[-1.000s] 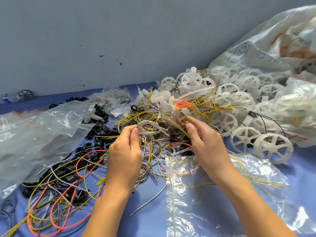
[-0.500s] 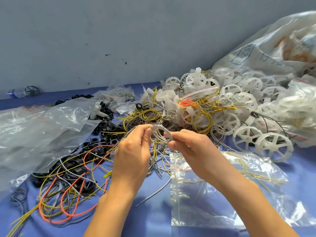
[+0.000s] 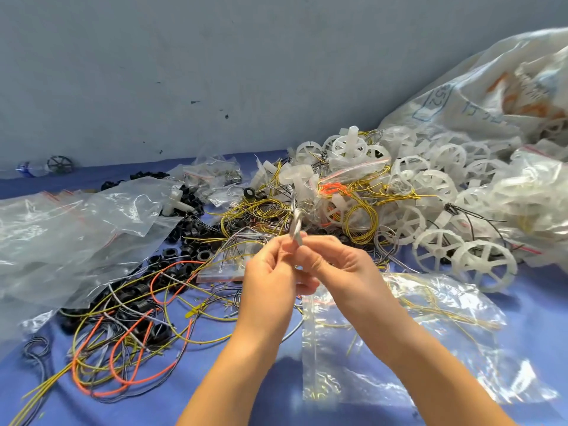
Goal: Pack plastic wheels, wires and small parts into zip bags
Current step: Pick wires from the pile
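wire coil now raised edge-on | left hand, right hand pinch it | over zip bag edge

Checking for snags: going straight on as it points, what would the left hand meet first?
Likely the tangled yellow wire coils beyond the whitish wire loop the left hand pinches; depth is unclear.

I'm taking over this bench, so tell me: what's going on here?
A person is sorting parts for bagging. The left hand and right hand both pinch a small pale wire coil above the clutter. A clear zip bag lies on the blue table beneath the right forearm, with a few yellow wires inside. White plastic wheels are piled on the right, loose wires and black rings on the left.
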The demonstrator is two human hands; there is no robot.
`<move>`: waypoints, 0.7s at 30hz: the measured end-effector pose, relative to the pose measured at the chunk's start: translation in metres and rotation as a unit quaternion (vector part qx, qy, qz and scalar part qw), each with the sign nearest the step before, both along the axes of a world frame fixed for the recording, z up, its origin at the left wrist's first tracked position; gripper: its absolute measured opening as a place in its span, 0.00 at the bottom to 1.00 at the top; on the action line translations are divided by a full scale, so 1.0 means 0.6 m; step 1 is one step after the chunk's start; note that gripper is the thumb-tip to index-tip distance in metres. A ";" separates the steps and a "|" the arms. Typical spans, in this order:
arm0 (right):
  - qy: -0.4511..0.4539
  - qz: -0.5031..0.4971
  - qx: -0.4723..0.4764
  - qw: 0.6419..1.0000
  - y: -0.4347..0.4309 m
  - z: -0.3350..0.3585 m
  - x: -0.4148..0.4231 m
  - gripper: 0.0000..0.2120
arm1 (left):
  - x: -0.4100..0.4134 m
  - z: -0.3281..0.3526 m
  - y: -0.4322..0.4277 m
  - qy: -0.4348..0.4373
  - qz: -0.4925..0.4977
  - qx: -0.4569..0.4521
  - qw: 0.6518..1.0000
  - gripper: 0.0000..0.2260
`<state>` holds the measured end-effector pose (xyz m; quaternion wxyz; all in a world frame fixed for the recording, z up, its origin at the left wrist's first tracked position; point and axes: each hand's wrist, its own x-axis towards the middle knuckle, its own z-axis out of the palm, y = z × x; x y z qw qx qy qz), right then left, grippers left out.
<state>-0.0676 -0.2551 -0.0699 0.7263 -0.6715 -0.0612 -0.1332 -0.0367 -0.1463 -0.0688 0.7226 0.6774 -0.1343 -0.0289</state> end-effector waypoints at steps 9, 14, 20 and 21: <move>0.051 0.025 0.190 0.980 0.022 0.007 -0.004 0.16 | -0.019 0.006 -0.015 0.039 -0.065 -0.083 0.994 0.11; 0.065 0.032 0.190 0.979 0.018 0.015 -0.007 0.18 | -0.025 0.008 -0.009 0.100 -0.120 -0.127 0.980 0.11; 0.048 0.038 0.182 0.981 0.017 0.012 -0.009 0.18 | -0.021 0.008 0.014 0.150 -0.174 -0.203 0.952 0.11; 0.049 0.034 0.167 0.984 0.016 0.011 -0.010 0.17 | -0.020 0.006 0.018 0.149 -0.155 -0.184 0.959 0.11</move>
